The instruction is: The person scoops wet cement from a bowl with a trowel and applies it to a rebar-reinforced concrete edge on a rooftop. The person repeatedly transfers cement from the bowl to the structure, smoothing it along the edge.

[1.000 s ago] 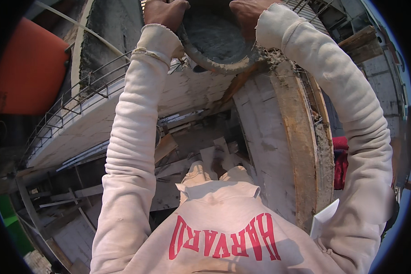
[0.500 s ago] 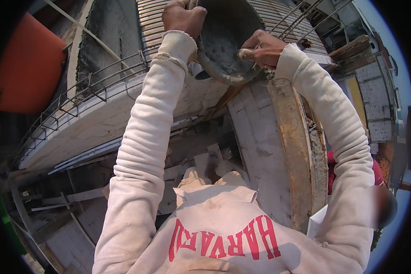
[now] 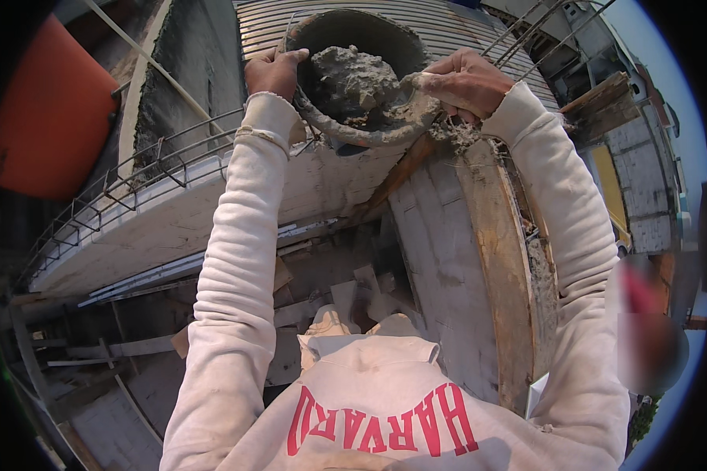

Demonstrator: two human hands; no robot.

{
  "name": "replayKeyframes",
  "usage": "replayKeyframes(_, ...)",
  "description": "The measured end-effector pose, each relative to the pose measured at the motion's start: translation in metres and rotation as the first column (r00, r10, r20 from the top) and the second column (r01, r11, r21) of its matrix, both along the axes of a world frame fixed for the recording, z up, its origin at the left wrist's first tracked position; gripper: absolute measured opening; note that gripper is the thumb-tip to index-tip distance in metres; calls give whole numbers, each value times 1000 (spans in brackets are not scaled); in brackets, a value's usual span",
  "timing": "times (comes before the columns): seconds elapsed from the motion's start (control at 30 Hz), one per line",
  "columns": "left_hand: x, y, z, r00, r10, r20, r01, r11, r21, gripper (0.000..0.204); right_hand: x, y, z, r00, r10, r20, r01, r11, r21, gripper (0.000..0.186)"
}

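Note:
A round metal pan [image 3: 369,137] caked with grey mortar is held out in front of me at arm's length. A heap of wet mortar [image 3: 352,82] lies inside it. My left hand [image 3: 272,72] grips the pan's left rim. My right hand [image 3: 459,81], smeared with mortar, grips the right rim. Both arms wear cream sleeves. The pan tilts toward me, so its inside shows. Below it stands a tall wooden formwork board [image 3: 499,259] crusted with mortar along its edge.
A concrete ledge with steel rebar stirrups [image 3: 149,169] runs at the left. An orange surface [image 3: 47,118] fills the upper left. Scrap boards and debris [image 3: 118,353] lie far below. Rebar rods [image 3: 542,31] and a brick wall [image 3: 644,188] are at the right. A blurred person is at the lower right.
The pan has come lower into view and tipped toward me, so the mortar heap inside now shows. Both hands have stayed on its rim.

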State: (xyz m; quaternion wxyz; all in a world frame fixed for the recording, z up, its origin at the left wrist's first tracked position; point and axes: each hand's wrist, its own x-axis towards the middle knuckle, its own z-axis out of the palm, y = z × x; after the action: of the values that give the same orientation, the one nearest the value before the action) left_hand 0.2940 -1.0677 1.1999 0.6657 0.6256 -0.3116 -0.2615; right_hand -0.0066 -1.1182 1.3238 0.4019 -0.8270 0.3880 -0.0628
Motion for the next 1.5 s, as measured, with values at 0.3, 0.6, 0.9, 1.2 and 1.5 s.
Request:
replayKeyframes(0.3,16,-15,4,999,40,21,-42,985,164,38,-62,-32,32,985,-69,155,55,994,94,30)
replayKeyframes(0.6,17,-19,4,999,38,-24,-35,991,127,34,-198,-34,48,915,-389,-108,401,906,134,32)
replayKeyframes(0.9,26,-26,-2,995,22,-101,-9,992,129,30,-179,-77,-61,648,-464,-604,-221,644,-732,25)
replayKeyframes(1.2,21,-17,5,999,-20,-49,28,986,166,33,-156,-21,33,479,-661,-578,-150,587,-796,36)
replayKeyframes(1.5,10,-13,16,988,7,152,-17,998,62,19,-105,29,72,943,-244,-228,-79,501,-862,33)
